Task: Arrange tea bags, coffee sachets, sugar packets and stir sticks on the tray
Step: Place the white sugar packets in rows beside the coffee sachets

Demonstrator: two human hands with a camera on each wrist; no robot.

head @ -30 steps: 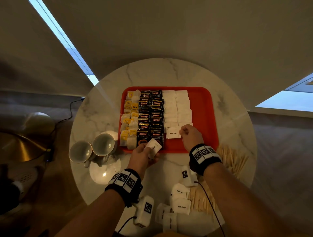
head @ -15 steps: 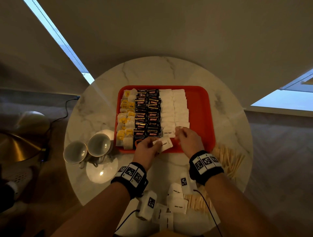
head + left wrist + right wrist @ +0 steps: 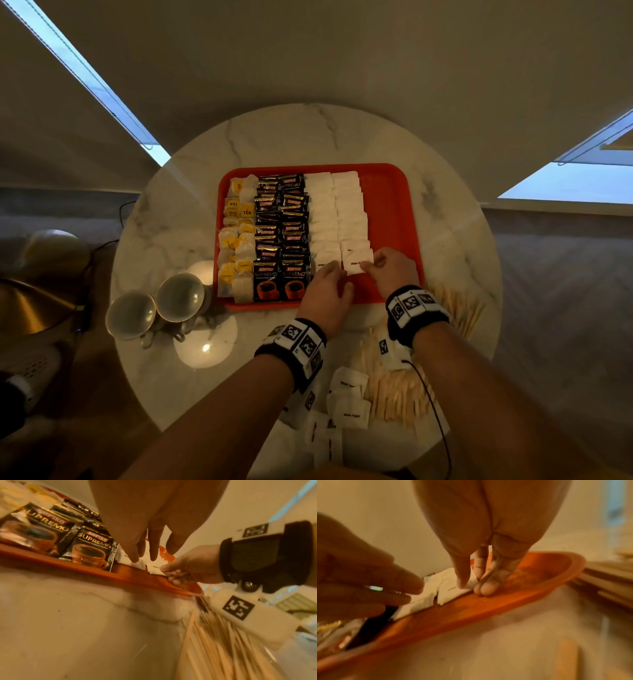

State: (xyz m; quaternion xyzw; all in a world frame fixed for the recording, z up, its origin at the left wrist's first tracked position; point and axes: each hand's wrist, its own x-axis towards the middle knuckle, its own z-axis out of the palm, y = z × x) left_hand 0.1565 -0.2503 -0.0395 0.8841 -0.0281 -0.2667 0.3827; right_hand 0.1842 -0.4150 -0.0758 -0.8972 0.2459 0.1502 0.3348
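Tray: a red tray (image 3: 394, 192) sits on a round marble table (image 3: 191, 387), its right-hand strip bare.
Rows: tea bags (image 3: 238, 240) fill the left column, dark coffee sachets (image 3: 281, 236) the middle, white sugar packets (image 3: 337, 212) two columns beside them.
Right hand: the right hand (image 3: 390, 270) is at the near end of the right sugar column, thumb and fingers pinching the front sugar packet (image 3: 356, 262) by its right edge.
Left hand: the left hand (image 3: 325, 291) reaches to the near end of the left sugar column; its fingers are extended, tips on a neighbouring packet (image 3: 126, 557).
Head view only: two cups (image 3: 156, 306) lie at the tray's near left corner; loose sugar packets (image 3: 349, 397) lie near the table's front edge, off the tray.
Left wrist view only: fingers (image 3: 135, 550) held straight and apart, and a heap of wooden stir sticks (image 3: 214, 642) on the table beside the tray's corner.
Right wrist view only: the pinched packet (image 3: 452, 592) lies flat on the tray floor, just beside its neighbour; curled fingertips (image 3: 485, 588) touch the tray.
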